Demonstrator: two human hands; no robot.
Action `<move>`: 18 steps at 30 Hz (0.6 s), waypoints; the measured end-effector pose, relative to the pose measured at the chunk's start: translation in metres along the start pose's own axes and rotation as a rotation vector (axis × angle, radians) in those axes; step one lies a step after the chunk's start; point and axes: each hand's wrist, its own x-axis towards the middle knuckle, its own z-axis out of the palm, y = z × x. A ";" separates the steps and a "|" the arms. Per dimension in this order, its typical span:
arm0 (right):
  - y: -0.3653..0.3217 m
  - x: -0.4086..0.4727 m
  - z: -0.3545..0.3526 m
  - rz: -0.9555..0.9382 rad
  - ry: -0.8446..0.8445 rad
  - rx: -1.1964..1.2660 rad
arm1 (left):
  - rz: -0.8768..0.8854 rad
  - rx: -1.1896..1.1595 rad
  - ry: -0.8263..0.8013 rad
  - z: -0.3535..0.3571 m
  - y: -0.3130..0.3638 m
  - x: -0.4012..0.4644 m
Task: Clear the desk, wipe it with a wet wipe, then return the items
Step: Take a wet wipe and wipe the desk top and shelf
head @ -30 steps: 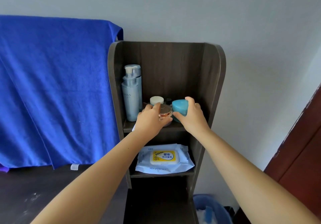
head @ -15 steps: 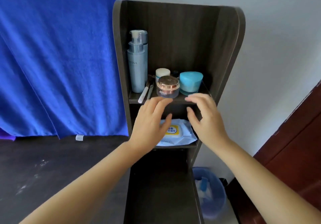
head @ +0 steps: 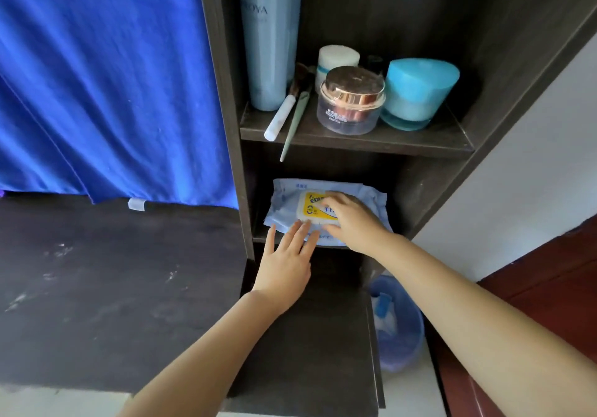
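A pale blue wet wipe pack [head: 284, 205] with a yellow lid label lies on the lower shelf of a dark wooden shelf unit [head: 355, 145]. My right hand [head: 350, 219] rests on top of the pack, fingers on the lid. My left hand [head: 287, 255] is flat, fingers apart, its tips touching the pack's front edge. On the upper shelf stand a tall light-blue pump bottle [head: 268, 38], a small white jar [head: 336, 59], a clear jar with a rose-gold lid [head: 352, 99] and a turquoise jar [head: 416, 93]. Two brushes [head: 287, 116] lie beside the bottle. The dark desk [head: 113, 287] shows pale smudges.
A blue cloth [head: 106, 77] hangs behind the desk on the left. A blue waste bin [head: 400, 326] with rubbish stands on the floor to the right of the shelf unit. A dark red door [head: 533, 287] is at the right edge.
Both hands left the jars on the upper shelf and dropped to the lower shelf, landing on the wet wipe pack. The view has tilted downward and moved closer.
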 end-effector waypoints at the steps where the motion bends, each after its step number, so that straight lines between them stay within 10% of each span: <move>1: 0.002 0.004 0.003 -0.008 -0.001 -0.015 | -0.011 0.015 0.009 0.005 -0.001 -0.002; 18: 0.000 -0.019 0.003 -0.064 -0.028 0.078 | 0.022 0.075 0.218 0.011 -0.003 -0.011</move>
